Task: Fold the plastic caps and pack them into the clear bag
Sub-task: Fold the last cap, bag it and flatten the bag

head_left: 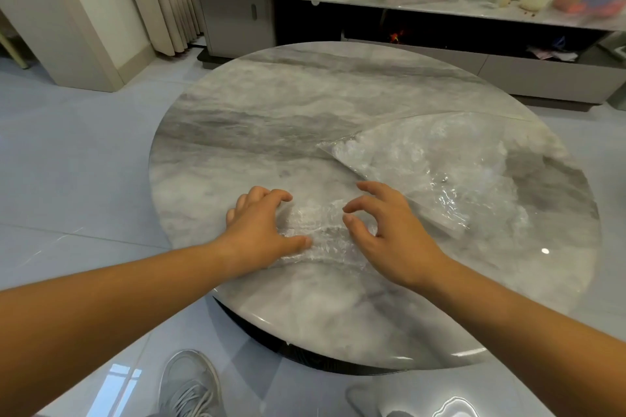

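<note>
Better to keep L hand (261, 227) as anchor: thumb flat on plastic cap (320, 234), fingers curled on its left edge, holding it down w/o sliding. Then fold one side over the other & press air out before creasing; thin film probably springs back. R hand (382, 234) at cap's right side, thumb & index almost meeting; cannot tell if pinching film. Cap crumpled, transparent, glossy, between both hands near front of table (271, 105). Clear bag (440, 162) further right, partly filled w/ similar film.
</note>
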Available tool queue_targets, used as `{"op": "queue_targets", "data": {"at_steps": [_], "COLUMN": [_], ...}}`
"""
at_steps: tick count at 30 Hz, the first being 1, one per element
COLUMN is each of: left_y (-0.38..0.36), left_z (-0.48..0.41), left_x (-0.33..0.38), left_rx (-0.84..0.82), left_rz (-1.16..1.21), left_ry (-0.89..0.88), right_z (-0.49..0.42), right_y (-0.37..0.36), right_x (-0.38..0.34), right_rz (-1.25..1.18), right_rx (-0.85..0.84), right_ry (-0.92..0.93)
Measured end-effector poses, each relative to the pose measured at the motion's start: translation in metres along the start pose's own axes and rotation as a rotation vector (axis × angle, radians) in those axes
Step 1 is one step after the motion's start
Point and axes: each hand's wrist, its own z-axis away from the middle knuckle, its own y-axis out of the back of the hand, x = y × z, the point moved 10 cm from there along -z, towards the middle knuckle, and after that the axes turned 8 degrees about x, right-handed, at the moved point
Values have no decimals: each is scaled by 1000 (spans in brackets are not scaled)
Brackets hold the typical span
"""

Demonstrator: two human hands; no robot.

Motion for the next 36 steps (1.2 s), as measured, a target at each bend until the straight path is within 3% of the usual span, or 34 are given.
{"op": "queue_targets", "data": {"at_steps": [6, 12, 15, 17, 19, 21, 26, 31, 36], "left_y": [-3, -3, -3, -3, -2, -2, -1, -2, 2], "left_z": [-2, -1, -1, 0, -1, -3, 4, 8, 5], "left_x": [0, -2, -4, -3, -2, -1, -1, 10, 9], "left_rx": [-44, -36, -42, -38, -51, -127, -417, -276, -186], "left_rz": [7, 18, 20, 15, 10, 10, 29, -132, -239], "left_ry": [-4, 10, 14, 7, 6, 8, 23, 23, -11], "right_z": [-27, -27, -16, -2, 21, 42, 76, 88, 96], "right_y": [-21, -21, -15, -14, -18, -30, -47, -51, -47], "right_x": [4, 4, -13, -33, -51, -54, -44, -36, -36], "right_rz": [91, -118, -90, 4, 183, 366, 467, 507, 520], "right_rx": [-167, -199, -154, -97, -78, -135, -267, -309, -241], "right_ry": [-65, -119, 82, 331, 575, 699, 680, 592, 530]}}
